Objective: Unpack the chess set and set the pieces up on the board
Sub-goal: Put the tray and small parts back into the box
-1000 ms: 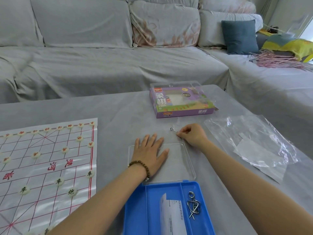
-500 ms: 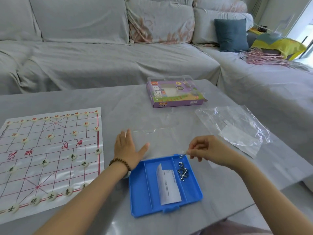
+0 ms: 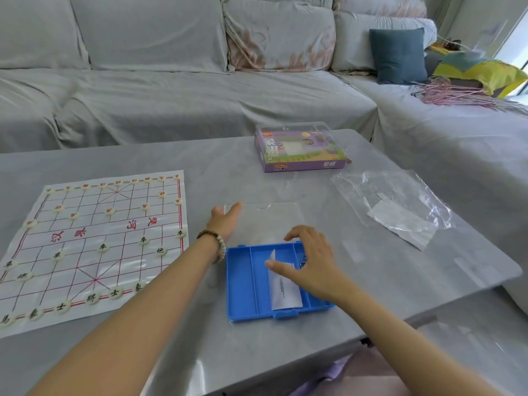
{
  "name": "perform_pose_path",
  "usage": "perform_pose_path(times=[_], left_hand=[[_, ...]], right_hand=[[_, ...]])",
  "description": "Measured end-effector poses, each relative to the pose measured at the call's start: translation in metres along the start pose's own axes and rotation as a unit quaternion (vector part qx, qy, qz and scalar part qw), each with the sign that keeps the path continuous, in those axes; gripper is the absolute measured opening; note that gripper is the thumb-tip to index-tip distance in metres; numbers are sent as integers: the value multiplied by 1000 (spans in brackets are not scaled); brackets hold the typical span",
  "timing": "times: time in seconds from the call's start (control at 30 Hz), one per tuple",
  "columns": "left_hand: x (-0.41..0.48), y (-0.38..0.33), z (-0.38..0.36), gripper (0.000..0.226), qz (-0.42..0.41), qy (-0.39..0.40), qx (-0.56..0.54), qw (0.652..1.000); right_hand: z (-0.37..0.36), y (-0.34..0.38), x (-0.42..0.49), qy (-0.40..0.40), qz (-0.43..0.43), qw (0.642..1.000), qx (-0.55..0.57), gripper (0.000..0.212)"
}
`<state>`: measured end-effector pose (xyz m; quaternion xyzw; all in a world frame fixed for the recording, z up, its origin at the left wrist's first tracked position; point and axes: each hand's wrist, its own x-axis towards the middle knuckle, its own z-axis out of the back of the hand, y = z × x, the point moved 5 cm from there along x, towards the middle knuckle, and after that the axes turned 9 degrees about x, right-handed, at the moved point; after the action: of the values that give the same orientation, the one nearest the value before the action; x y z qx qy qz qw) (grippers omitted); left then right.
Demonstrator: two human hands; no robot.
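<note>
— Desk: What are the fingers doing?

— Me: On my feed the left hand point(image 3: 225, 220) lies flat, fingers point(image 3: 235, 208) straight and together, pressed on the 9 o'clock edge of a clear lid point(image 3: 274, 221); it grips nothing. The right hand point(image 3: 311, 261) hangs over a blue tray point(image 3: 245, 287), fingers point(image 3: 294, 231) spread and loosely bent, thumb right at a paper slip point(image 3: 285, 292) lying in the middle compartment. I see nothing pinched (whether the thumb touches the slip, I cannot tell). The lid lies at the tray's 12 o'clock side, up against it.

— Desk: And the chess set?

— Me: The board sheet point(image 3: 94, 244) is spread at 9 o'clock of the tray, apart from both hands. Round pale pieces point(image 3: 103, 247) stand on its lines along the near and far edges, with some between. The purple box point(image 3: 300, 152) sits at 12 o'clock, beyond the lid.

— Desk: The surface, the room?

— Me: A grey table point(image 3: 200, 352), smooth and faintly glossy, with a corner at 4 o'clock. A crumpled plastic bag point(image 3: 400, 207) lies at 2 o'clock. Past the table a sofa point(image 3: 171, 95) under a pale grey cover wraps from 10 round to 3 o'clock, carrying a dark teal cushion point(image 3: 398, 55) and a yellow cloth point(image 3: 480, 72) towards 1 and 2 o'clock. A bead bracelet point(image 3: 213, 238) circles the left wrist.
</note>
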<state>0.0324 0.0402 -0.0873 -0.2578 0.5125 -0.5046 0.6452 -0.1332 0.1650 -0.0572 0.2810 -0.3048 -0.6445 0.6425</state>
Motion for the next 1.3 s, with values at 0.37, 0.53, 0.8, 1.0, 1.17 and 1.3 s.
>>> perform_pose_path(times=[0.37, 0.53, 0.8, 1.0, 1.17, 1.3], left_hand=[[-7, -11, -4, 41, 21, 37, -227, 973], [-38, -25, 7, 52, -91, 57, -258, 960], [-85, -9, -3, 60, -184, 160, -78, 967], [-95, 15, -31, 42, -311, 156, 293, 890], [-90, 32, -44, 61, -330, 72, 563, 754], [-78, 24, -45, 64, -252, 13, 575, 778]], right_hand=[[3, -49, -9, -31, -138, 990, -2, 129], [18, -37, -12, -58, -183, 921, 338, 85], [47, -49, -21, -113, -178, 868, 450, 58], [44, -52, -27, -91, -183, 874, 442, 55], [40, -53, -29, -73, -188, 896, 395, 48], [39, -60, -30, -122, -213, 909, 337, 47]])
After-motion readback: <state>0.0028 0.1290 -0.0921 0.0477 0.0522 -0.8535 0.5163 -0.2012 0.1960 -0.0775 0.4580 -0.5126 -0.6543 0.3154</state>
